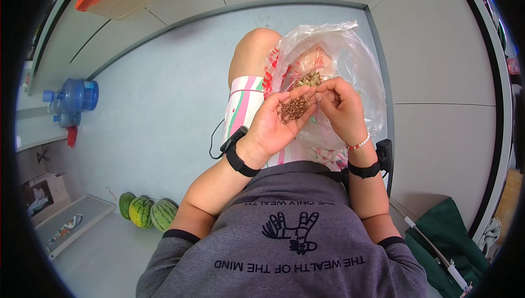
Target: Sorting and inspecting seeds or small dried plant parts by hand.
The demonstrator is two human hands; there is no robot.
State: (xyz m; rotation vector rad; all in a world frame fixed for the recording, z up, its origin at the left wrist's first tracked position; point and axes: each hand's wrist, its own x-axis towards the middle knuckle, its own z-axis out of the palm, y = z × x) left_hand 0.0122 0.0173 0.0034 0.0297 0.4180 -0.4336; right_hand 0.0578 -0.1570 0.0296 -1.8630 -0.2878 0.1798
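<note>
My left hand is cupped palm up over my lap. A small heap of brown dried bits, perhaps seeds or husks, lies in its palm. My right hand is close against the left fingertips, thumb and forefinger brought together; whether a piece is pinched between them is too small to tell. Under and beyond both hands, a clear plastic bag with red print spreads open across my thighs. Inside it, just past the fingertips, sits a pile of yellowish-brown dried pieces, partly hidden by the hands.
Blue water bottles stand at the left wall. Several watermelons rest on the floor at lower left. A pale bin with a red liner is at upper left. Dark green fabric and a white pole lie at lower right.
</note>
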